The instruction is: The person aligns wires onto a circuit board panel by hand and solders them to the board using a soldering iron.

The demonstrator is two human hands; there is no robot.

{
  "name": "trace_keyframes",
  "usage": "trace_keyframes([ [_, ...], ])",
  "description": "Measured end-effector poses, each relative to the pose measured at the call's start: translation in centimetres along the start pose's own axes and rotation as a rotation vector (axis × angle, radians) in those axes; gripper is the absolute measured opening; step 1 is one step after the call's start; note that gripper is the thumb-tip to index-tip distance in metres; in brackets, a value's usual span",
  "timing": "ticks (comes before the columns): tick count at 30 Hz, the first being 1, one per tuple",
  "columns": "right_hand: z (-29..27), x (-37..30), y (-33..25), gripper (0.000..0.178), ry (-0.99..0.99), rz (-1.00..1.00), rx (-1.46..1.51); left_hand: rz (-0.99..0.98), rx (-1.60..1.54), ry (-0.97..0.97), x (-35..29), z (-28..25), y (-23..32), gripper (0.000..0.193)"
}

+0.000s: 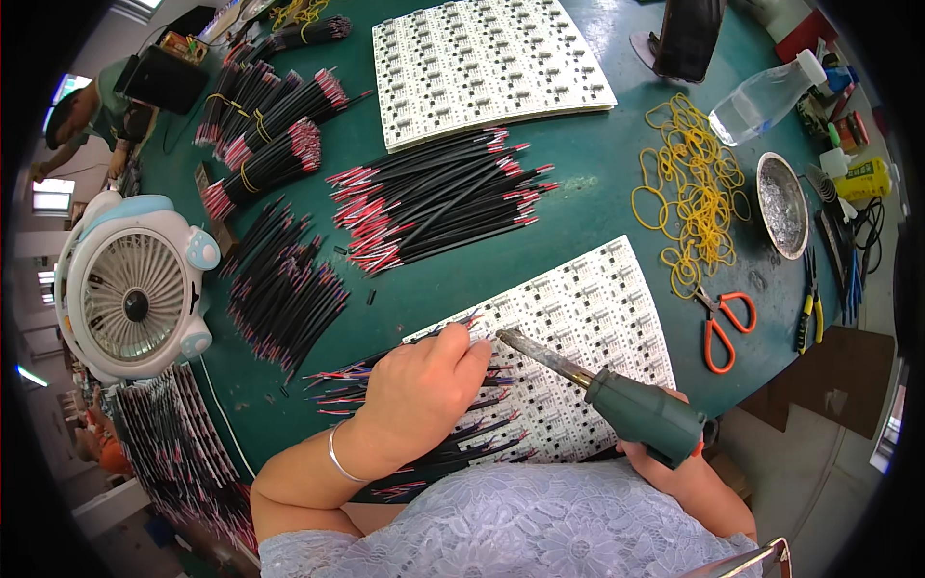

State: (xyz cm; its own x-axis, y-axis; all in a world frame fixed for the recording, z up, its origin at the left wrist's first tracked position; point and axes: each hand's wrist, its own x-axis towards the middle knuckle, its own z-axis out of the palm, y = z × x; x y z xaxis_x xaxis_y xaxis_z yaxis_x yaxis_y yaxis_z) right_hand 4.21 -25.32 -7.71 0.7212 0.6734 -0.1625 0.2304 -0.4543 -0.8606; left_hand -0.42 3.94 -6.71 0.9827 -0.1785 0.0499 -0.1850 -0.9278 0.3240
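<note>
On the near middle part of the green bench (578, 207), a white sheet of circuit boards (588, 318), lying slantwise. Across its left part, many black wires (342, 393) with coloured ends, sticking out to the left. Above this same left part, the left hand (424, 385), wearing a metal bracelet (336, 458) at the wrist; grip mostly hidden under the curled fingers, so not possible to tell if clenched, released or grasping something. On the right, the right hand (665, 470), with the grip wrapped around the handle of a green soldering gun (631, 409); metal tip directed to the left, over the sheet and just beside the left thumb. Farther away, a loose pile of wires with red and white ends (434, 202), and behind it a stack of white board sheets (491, 67). To the left, a darker pile of wires (289, 299), then tied bundles (275, 120), and a white and blue fan (135, 299) near the left edge. To the right, yellow rubber bands (699, 183), orange-handled scissors (715, 306), a metal bowl (760, 197), yellow and black pliers (806, 308) and, farther, a clear bottle (766, 101), lying tilted in view.
</note>
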Motion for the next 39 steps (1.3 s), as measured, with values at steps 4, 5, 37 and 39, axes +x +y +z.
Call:
trace_keyframes([
  [4, -0.4, 0.7, -1.2, 0.032, 0.005, 0.01, 0.046, 0.019, 0.057, -0.03, 0.1, -0.2, 0.0, 0.02],
  [5, -0.5, 0.7, -1.2, 0.033, -0.019, 0.032, 0.044, 0.032, 0.065, -0.036, 0.2, -0.3, -0.1, 0.021],
  [37, 0.3, -2.6, 0.5, 0.027, 0.14, 0.362, 0.623, -0.005, -0.1, 0.21, -1.8, 1.8, 0.7, 0.027],
  [39, 0.0, -2.4, 1.4, 0.028, 0.043, -0.022, -0.05, 0.004, -0.093, 0.197, -1.8, 1.8, 0.7, 0.028],
])
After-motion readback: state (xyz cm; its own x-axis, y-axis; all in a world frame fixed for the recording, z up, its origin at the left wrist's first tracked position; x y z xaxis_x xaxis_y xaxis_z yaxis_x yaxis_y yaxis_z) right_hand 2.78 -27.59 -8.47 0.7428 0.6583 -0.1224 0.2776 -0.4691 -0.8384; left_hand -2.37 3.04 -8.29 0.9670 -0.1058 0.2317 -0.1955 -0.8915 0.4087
